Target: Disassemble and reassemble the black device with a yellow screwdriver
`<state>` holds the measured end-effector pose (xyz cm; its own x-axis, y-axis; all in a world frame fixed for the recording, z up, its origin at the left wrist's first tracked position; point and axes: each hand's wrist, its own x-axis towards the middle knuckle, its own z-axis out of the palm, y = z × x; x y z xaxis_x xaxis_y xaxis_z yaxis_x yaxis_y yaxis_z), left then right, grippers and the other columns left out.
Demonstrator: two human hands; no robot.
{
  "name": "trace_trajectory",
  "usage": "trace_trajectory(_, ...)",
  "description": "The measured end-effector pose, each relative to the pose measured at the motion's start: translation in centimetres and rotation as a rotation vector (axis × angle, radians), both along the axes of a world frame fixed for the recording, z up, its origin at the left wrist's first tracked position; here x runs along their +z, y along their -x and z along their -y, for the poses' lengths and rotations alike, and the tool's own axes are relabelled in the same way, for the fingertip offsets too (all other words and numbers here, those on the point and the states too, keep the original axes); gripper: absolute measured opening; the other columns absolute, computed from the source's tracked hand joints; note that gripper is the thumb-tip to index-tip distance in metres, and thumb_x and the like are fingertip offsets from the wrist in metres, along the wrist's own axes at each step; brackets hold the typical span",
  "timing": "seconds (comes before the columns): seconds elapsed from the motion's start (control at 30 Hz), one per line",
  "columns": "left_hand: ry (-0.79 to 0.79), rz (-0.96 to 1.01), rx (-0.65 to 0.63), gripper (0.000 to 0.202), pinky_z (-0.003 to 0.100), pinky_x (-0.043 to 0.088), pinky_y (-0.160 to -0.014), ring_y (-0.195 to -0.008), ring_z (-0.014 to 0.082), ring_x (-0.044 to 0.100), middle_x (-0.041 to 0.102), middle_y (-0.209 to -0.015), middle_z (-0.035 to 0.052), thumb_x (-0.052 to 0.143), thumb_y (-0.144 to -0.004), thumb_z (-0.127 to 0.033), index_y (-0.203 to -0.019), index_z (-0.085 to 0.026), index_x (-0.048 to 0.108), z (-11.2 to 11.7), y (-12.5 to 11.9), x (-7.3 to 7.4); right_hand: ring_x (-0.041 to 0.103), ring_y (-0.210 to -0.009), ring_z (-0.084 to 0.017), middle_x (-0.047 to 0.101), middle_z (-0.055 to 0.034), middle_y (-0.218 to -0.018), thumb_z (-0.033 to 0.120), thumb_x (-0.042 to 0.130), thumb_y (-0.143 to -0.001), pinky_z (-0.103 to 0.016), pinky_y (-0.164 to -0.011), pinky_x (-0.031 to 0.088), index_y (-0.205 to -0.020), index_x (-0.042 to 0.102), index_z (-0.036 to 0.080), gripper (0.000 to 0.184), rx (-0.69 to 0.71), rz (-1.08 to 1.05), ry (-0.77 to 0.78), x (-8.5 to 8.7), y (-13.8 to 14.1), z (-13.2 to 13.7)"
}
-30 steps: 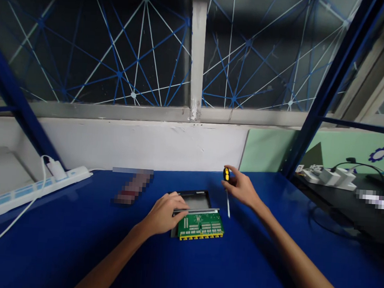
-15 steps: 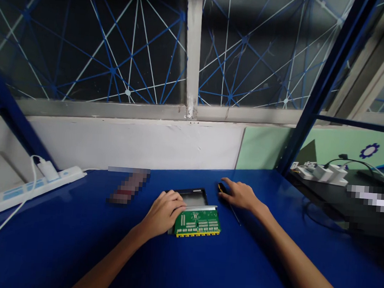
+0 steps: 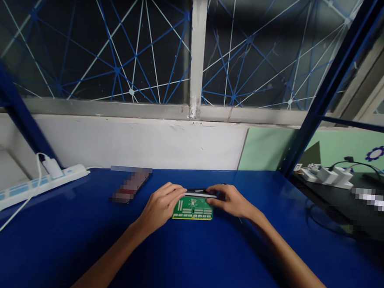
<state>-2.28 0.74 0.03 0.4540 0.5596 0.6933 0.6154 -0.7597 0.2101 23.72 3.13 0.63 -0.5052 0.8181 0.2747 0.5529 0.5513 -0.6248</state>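
A green circuit board (image 3: 193, 209) with white connectors and a yellow lower edge stands tilted toward me on the blue table. Along its top runs a silver metal strip, with part of a black frame (image 3: 198, 191) showing behind it. My left hand (image 3: 165, 200) is closed on the board's left side, fingers over the top edge. My right hand (image 3: 229, 200) grips the upper right corner between thumb and fingers. Behind the right hand lies the screwdriver (image 3: 240, 220), mostly hidden, with only its thin shaft in sight.
On the blue table (image 3: 183, 262), a blurred-out flat object (image 3: 130, 187) lies at the back left. A white power strip (image 3: 34, 190) with a plug and cable runs along the left. At the right, another power strip (image 3: 328, 175) sits on a black surface.
My right hand has left the screwdriver and moved left onto the board's right corner. The board has tipped more upright, and the black frame behind it shows less.
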Motion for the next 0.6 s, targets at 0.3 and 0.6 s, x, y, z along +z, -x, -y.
trace_trajectory(0.3,0.263,0.128,0.012,0.018,0.038,0.053,-0.085,-0.091,0.0211,0.067,0.074,-0.098,0.0068,0.064,-0.085,-0.029,-0.097,-0.02,0.074,-0.3,1.7,2.4,0.059,-0.064,-0.012,0.067,-0.0036,-0.081,0.03,0.066,-0.083,-0.023,-0.054,0.043,-0.096,0.068,0.016,0.019,-0.027,-0.136,-0.098,0.2,0.8,0.0)
trace_trajectory(0.6,0.364,0.127,0.037,0.019,0.037,0.052,-0.087,-0.095,0.0215,0.067,0.073,-0.101,0.0066,0.067,-0.082,-0.03,-0.097,-0.021,0.075,-0.4,2.7,3.0,0.058,-0.071,-0.014,0.064,-0.0031,-0.083,0.032,0.065,-0.086,-0.024,-0.059,0.044,-0.095,0.067,0.016,0.018,-0.028,-0.133,-0.207,0.0,1.7,0.1)
